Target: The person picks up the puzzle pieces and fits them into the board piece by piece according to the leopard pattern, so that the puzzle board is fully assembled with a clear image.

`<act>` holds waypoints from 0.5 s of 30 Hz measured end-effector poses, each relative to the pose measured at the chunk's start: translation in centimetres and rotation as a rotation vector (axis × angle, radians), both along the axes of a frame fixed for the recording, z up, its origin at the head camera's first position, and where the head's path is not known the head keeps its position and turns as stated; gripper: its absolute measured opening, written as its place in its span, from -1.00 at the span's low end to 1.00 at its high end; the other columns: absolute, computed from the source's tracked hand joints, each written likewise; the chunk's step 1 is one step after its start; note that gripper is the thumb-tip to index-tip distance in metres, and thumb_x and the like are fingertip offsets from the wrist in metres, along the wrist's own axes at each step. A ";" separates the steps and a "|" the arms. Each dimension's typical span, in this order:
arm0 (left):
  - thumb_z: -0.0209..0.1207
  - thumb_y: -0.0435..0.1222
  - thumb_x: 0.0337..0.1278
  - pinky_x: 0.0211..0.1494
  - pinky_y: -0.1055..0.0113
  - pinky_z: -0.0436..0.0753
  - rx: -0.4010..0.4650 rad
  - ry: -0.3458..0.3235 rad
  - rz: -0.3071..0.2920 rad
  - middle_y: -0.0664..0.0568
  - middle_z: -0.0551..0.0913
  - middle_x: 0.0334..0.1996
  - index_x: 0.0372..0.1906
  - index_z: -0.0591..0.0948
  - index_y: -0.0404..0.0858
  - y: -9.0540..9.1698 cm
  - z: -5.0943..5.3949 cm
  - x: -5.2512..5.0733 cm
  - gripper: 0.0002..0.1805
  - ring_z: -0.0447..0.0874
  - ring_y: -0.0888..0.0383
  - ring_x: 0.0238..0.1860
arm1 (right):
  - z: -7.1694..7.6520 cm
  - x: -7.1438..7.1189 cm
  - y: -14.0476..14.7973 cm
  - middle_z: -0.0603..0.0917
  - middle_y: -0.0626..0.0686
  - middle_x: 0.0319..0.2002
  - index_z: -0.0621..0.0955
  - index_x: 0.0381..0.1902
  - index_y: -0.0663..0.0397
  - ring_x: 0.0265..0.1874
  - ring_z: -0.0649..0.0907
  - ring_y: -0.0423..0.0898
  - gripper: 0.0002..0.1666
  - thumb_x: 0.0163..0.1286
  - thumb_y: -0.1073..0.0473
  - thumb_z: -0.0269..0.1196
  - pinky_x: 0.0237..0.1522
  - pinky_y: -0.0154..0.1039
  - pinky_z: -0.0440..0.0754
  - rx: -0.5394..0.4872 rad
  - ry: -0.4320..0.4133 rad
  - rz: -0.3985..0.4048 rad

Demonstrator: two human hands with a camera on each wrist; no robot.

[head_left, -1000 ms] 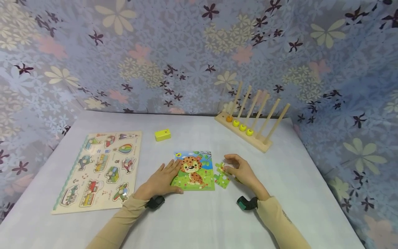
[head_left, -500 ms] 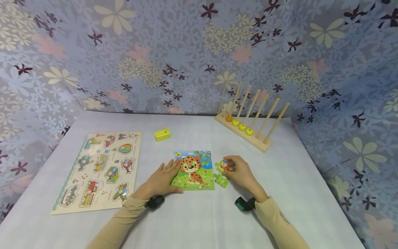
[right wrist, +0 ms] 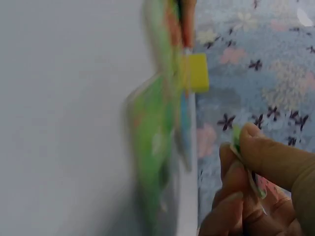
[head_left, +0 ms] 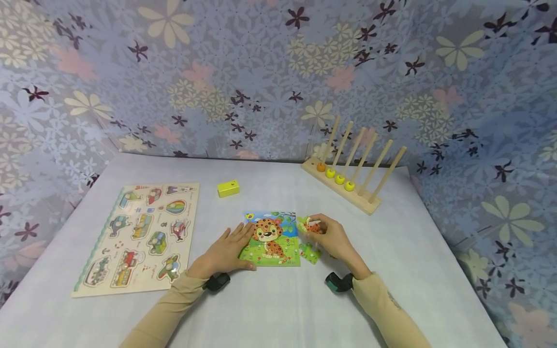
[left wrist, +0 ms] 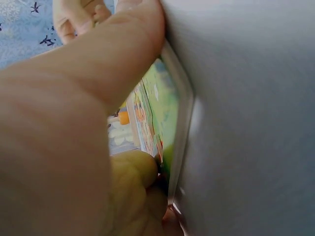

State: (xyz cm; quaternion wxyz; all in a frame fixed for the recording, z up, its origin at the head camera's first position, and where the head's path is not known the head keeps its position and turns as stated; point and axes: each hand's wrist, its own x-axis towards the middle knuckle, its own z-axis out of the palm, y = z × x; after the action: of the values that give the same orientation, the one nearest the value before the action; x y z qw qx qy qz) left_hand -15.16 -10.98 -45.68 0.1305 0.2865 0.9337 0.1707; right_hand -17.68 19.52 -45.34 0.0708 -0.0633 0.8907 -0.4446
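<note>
A square jigsaw puzzle (head_left: 273, 250) with a spotted leopard cub on green grass lies mid-table. My left hand (head_left: 228, 250) rests on its left side with fingers spread, the thumb by the near edge. In the left wrist view that thumb lies along the corner of the board (left wrist: 184, 108). To the right of the puzzle, my right hand (head_left: 332, 237) pinches a puzzle piece (head_left: 307, 225) with orange spots and green between thumb and fingers, raised off the table. Another, mostly green puzzle piece (head_left: 310, 254) lies below it, beside the puzzle's right edge.
A wooden board (head_left: 150, 285) with vehicle pictures lies at the left. Behind the puzzle sits a yellow block (head_left: 228, 188). At the back right stands a wooden peg rack (head_left: 370, 207) with one orange and several yellow beads. A floral cloth (head_left: 261, 87) hangs behind the table.
My right hand has taken hold of the spotted piece, lifted it off the green one and brought it slightly left, towards the puzzle. My left hand has stayed in place.
</note>
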 end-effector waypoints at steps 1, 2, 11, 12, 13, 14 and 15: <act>0.27 0.12 0.06 0.53 -0.23 0.00 0.000 -0.001 0.000 -0.25 0.00 0.53 0.51 0.00 -0.41 0.0 0.0 0.0 0.11 -0.09 -0.23 0.54 | 0.2 -0.1 -0.4 0.64 0.10 -0.40 0.54 0.15 0.11 -0.56 0.46 -0.16 -0.53 0.29 0.18 0.33 -0.60 -0.38 0.38 -0.020 -0.007 0.015; 0.27 0.12 0.07 0.53 -0.23 0.00 0.000 -0.002 -0.001 -0.25 -0.01 0.53 0.51 0.00 -0.41 0.0 0.0 0.0 0.11 -0.09 -0.23 0.54 | 0.3 -0.2 -0.8 0.65 0.13 -0.42 0.53 0.16 0.14 -0.57 0.48 -0.15 -0.55 0.33 0.18 0.29 -0.60 -0.38 0.38 -0.045 -0.013 0.037; 0.26 0.15 0.06 0.55 -0.19 -0.04 -0.016 -0.013 0.010 -0.18 -0.05 0.55 0.53 -0.01 -0.34 0.1 -0.6 -0.3 0.12 -0.14 -0.17 0.56 | -0.2 0.5 -4.4 0.65 0.15 -0.48 0.53 0.18 0.23 -0.59 0.59 -0.16 -0.62 0.52 0.19 0.04 -0.56 -0.35 0.55 -0.171 -0.065 0.223; 0.26 0.16 0.06 0.55 -0.19 -0.04 -0.013 -0.012 0.011 -0.18 -0.04 0.55 0.52 -0.01 -0.35 0.1 -0.6 -0.3 0.12 -0.14 -0.18 0.56 | -0.3 0.6 -4.7 0.65 0.13 -0.48 0.55 0.16 0.20 -0.62 0.58 -0.17 -0.64 0.50 0.19 0.07 -0.59 -0.35 0.52 -0.171 -0.069 0.232; 0.26 0.16 0.06 0.55 -0.20 -0.03 -0.011 -0.010 0.011 -0.19 -0.04 0.55 0.52 -0.01 -0.35 0.1 -0.6 -0.3 0.12 -0.13 -0.18 0.56 | -0.5 0.7 -5.0 0.66 0.15 -0.47 0.57 0.14 0.18 -0.64 0.56 -0.18 -0.66 0.48 0.19 0.10 -0.62 -0.35 0.50 -0.178 -0.074 0.237; 0.25 0.16 0.06 0.55 -0.19 -0.03 -0.015 -0.010 0.011 -0.18 -0.05 0.55 0.53 -0.01 -0.34 0.0 -0.6 -0.3 0.12 -0.14 -0.17 0.56 | -0.6 0.8 -5.2 0.66 0.14 -0.45 0.58 0.11 0.17 -0.65 0.56 -0.18 -0.67 0.46 0.20 0.14 -0.63 -0.36 0.49 -0.186 -0.079 0.240; 0.25 0.16 0.06 0.55 -0.19 -0.03 -0.013 -0.011 0.011 -0.18 -0.04 0.55 0.52 -0.01 -0.34 0.0 -0.6 -0.3 0.11 -0.14 -0.17 0.56 | -0.7 0.9 -5.5 0.66 0.14 -0.43 0.59 0.08 0.17 -0.66 0.55 -0.18 -0.69 0.43 0.20 0.17 -0.63 -0.36 0.50 -0.197 -0.081 0.247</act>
State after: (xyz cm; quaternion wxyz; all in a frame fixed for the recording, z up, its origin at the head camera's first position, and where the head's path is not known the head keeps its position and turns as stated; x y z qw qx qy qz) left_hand -15.49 -10.99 -46.30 0.1366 0.2797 0.9356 0.1668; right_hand -16.75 14.07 -46.08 0.1543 -0.1609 0.8246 -0.5199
